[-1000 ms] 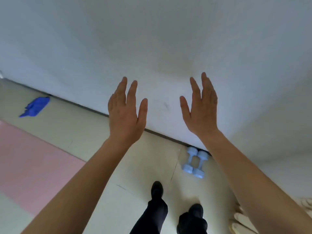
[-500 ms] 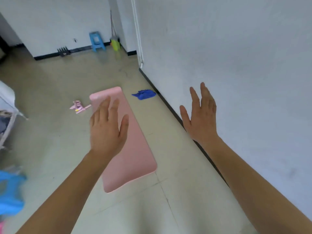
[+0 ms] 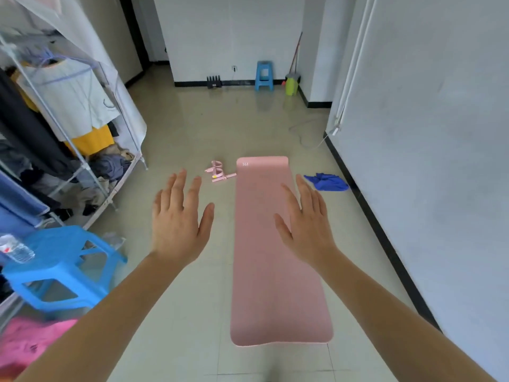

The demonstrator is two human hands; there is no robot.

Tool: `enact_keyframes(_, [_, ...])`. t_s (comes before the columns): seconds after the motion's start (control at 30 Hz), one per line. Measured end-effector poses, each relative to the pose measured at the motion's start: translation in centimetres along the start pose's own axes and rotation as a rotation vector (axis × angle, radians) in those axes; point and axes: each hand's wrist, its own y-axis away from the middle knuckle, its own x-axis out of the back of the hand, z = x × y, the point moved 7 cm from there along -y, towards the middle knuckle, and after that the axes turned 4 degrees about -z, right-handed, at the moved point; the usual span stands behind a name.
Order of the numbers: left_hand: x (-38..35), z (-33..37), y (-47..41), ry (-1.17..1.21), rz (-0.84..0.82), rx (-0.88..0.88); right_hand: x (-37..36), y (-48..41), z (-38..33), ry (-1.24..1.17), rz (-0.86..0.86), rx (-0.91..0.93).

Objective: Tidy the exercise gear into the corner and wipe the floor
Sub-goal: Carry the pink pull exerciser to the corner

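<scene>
The left hand (image 3: pixel 179 221) was held out flat, palm down, its fingers straight and slightly spread, holding nothing; the right hand (image 3: pixel 305 227) was held the same way, fingers straight and a little apart, also with nothing in it. Both hung in the air above the floor (image 3: pixel 192 299), the right one in line with the pink exercise mat (image 3: pixel 275 285), the left one over bare tile just left of it. The mat lay unrolled and flat on the floor, running lengthwise away from the person. Just beside its far left corner lay a small pink pull band (image 3: pixel 219 172), and near its far right corner, close to the wall (image 3: pixel 427 133), lay a crumpled blue cloth (image 3: pixel 327 181). To the left stood a blue plastic stool (image 3: pixel 60 271) with a water bottle (image 3: pixel 16 250) lying on it, and beyond it a covered clothes rack (image 3: pixel 68 139) full of garments. A second blue stool (image 3: pixel 264 75) stood against the far wall.
</scene>
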Motion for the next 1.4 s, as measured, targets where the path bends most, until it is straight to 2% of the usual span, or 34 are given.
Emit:
enact_keyframes(0.23, [-9.3, -11.0, -11.2, -0.131, -0.202, -0.012, -13.2, -15.5, -1.1, -0.075, -0.116, -0.023])
enact_keyframes(0.33, [-9.9, -15.8, -17.5, -0.185, -0.208, -0.013, -16.8, -23.9, -3.0, -0.116, -0.141, -0.022])
enact_keyframes(0.53, [-11.3, -26.1, -27.8, -0.200, -0.106, 0.018, -23.7, -38.1, -7.7, -0.158, -0.137, 0.029])
enact_keyframes(0.73, [-20.3, -38.8, -37.5, -0.132, -0.135, 0.044, -36.3, -51.0, -10.0, -0.138, -0.193, 0.029])
enact_keyframes(0.9, [-27.2, -47.8, -49.5, -0.115, -0.237, 0.032, -46.3, -62.7, -10.6, -0.056, -0.329, -0.022])
enact_keyframes(1.03, [-32.5, -51.3, -61.3, -0.137, -0.300, -0.084, -49.1, -70.6, -8.6, 0.018, -0.323, -0.101])
enact_keyframes(1.2, [-42.0, -51.6, -73.9, -0.102, -0.384, -0.173, -53.3, -77.1, -2.1, 0.064, -0.292, -0.238])
enact_keyframes(1.4, [-57.4, -51.1, -86.9, -0.168, -0.526, -0.293, -64.4, -85.8, 8.9, 0.043, -0.388, -0.439])
